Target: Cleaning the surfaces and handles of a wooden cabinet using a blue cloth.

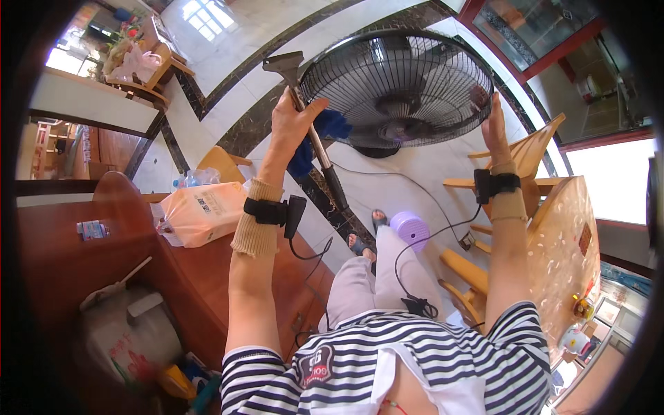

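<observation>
My left hand (pixel 293 124) is closed round a long-handled scraper-like tool (pixel 321 158) with a flat, wide head, a metal shaft and a black grip. A blue cloth (pixel 335 124) hangs beside this hand, partly behind the shaft; whether the fingers also hold it is hidden. Between my hands is a large black fan (pixel 394 90) with a round wire guard, its dark base (pixel 375 151) showing below. My right hand (pixel 494 128) grips the guard's right edge, fingers partly hidden behind the rim. The left hand is close to the guard's left edge.
On the left, a reddish-brown wooden counter (pixel 55 228) carries an orange-and-white package (pixel 207 209). A wooden chair (pixel 532 162) and table (pixel 567 242) stand at right. A purple stool (pixel 409 231) is by my feet. A cord (pixel 408 181) runs along the tiled floor.
</observation>
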The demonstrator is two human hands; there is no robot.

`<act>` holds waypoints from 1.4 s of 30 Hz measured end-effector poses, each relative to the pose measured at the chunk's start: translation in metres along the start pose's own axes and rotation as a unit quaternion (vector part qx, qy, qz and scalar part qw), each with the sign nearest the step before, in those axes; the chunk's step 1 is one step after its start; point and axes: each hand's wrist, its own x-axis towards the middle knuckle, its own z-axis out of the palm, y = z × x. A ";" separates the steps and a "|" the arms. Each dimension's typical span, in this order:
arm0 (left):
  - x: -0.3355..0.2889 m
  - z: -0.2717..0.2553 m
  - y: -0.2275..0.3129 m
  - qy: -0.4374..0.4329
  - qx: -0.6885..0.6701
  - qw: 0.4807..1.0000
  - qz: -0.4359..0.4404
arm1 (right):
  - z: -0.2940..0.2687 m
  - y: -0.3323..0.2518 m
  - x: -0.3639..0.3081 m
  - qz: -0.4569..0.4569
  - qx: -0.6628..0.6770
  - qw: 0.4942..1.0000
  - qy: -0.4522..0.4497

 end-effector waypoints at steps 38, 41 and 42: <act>-0.283 -0.036 0.061 0.181 0.128 0.973 -0.055 | -0.044 -0.172 -0.098 0.346 0.623 0.695 -0.093; -0.334 -0.033 0.069 0.194 0.155 0.965 -0.087 | -0.051 -0.184 -0.126 0.350 0.635 0.683 -0.087; -0.354 -0.031 0.072 0.207 0.154 0.962 -0.091 | -0.055 -0.188 -0.138 0.346 0.632 0.684 -0.117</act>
